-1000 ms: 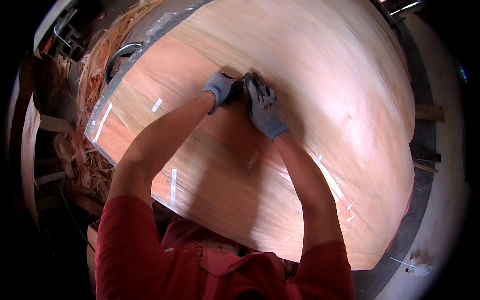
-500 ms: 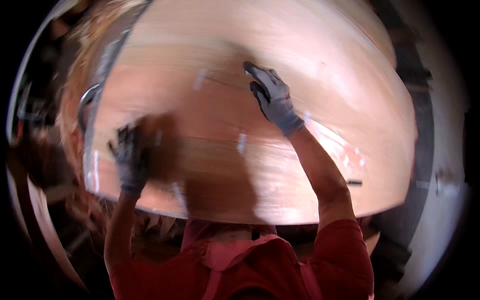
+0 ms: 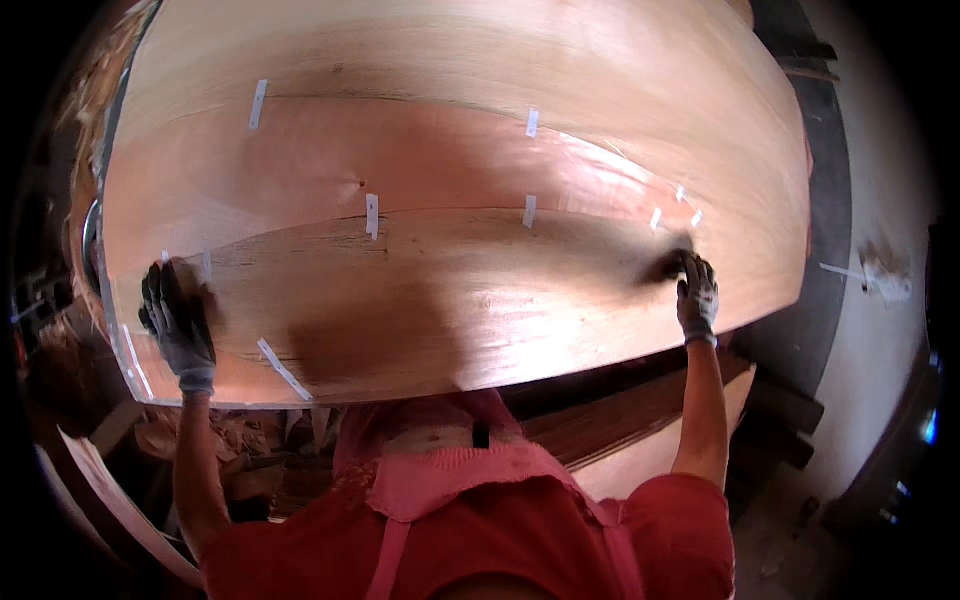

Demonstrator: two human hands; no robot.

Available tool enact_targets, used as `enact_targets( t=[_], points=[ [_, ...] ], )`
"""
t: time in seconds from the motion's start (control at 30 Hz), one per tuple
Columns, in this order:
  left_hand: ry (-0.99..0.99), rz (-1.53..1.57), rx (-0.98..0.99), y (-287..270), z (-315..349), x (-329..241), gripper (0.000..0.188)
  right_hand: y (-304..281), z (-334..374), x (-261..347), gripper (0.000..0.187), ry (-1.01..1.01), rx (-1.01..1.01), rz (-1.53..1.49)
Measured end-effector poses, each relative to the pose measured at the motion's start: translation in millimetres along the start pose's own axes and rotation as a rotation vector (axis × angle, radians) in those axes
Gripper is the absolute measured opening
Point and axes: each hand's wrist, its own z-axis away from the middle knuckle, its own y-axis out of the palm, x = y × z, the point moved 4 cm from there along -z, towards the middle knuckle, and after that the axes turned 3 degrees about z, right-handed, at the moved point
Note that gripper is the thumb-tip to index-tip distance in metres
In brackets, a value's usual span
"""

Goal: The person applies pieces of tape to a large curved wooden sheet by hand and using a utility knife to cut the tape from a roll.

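Observation:
A large sheet of wood veneer (image 3: 430,55), pale tan with a reddish band, spreads out before me. Strips of white tape (image 3: 372,216) lie across its seams. My left hand (image 3: 180,325), in a grey glove with dark fingers, rests at the sheet's near left with fingers apart, holding nothing. At the near right, my gloved right hand (image 3: 697,297) bends its fingers down over a small black bar-shaped object (image 3: 673,266) on the veneer. The fingers and a shadow largely hide that object, so its exact kind cannot be made out.
Below the near edge lies a stack of brown veneer sheets (image 3: 640,425). Torn veneer scraps (image 3: 85,270) crowd the left side. A dark strip (image 3: 825,200) and a pale floor (image 3: 885,130) run along the right, where a whitish scrap (image 3: 885,275) lies.
My right hand has come from the sheet's middle to the near right, onto the small black object. My left hand has settled on the near left. The whole view has shifted.

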Motion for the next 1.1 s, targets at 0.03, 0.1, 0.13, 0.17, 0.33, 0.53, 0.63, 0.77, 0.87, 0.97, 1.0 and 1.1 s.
enact_targets(
  t=[0.03, 0.1, 0.13, 0.17, 0.33, 0.53, 0.63, 0.77, 0.87, 0.97, 1.0, 1.1],
  points=[
    [-0.027, -0.075, 0.003, 1, 5, 5, 0.058, 4, -5, 3, 0.061, 0.015, -0.004, -0.011],
    [-0.023, -0.089, -0.003, 8, 18, 24, 0.059, 15, -13, -3, 0.044, -0.059, -0.061, 0.107],
    [0.011, -0.163, -0.006, 6, 21, 24, 0.059, 8, -17, 8, 0.035, -0.126, -0.186, 0.007],
    [0.028, -0.116, -0.027, 7, 19, 25, 0.058, 18, -20, -2, 0.03, 0.048, 0.146, 0.125],
    [-0.027, -0.125, 0.016, 10, 10, 18, 0.057, 40, 20, -43, 0.02, 0.153, -0.212, -0.53],
    [-0.172, -0.128, -0.041, 1, 24, 12, 0.06, -25, -12, 73, 0.038, 0.117, -0.154, -1.71],
    [-0.173, -0.008, -0.096, 1, 27, 14, 0.06, -71, -28, 191, 0.044, -0.186, 0.172, -2.239],
    [0.002, 0.413, -0.329, -45, 67, 6, 0.053, -143, -36, 358, 0.047, -0.517, 0.41, -2.538],
    [0.182, 0.696, -0.196, -76, 175, 0, 0.051, -206, -3, 473, 0.05, -0.158, 0.418, -2.498],
    [-0.328, 0.748, 0.131, -77, 335, 55, 0.048, -227, -6, 569, 0.047, -0.355, 0.482, -2.036],
    [-0.575, 0.822, 0.142, -66, 405, 80, 0.045, -237, -9, 603, 0.044, -0.371, 0.35, -1.68],
    [-1.514, 0.855, -0.158, -89, 565, 148, 0.031, -257, -20, 697, 0.038, -0.406, 0.382, -1.264]
  ],
)
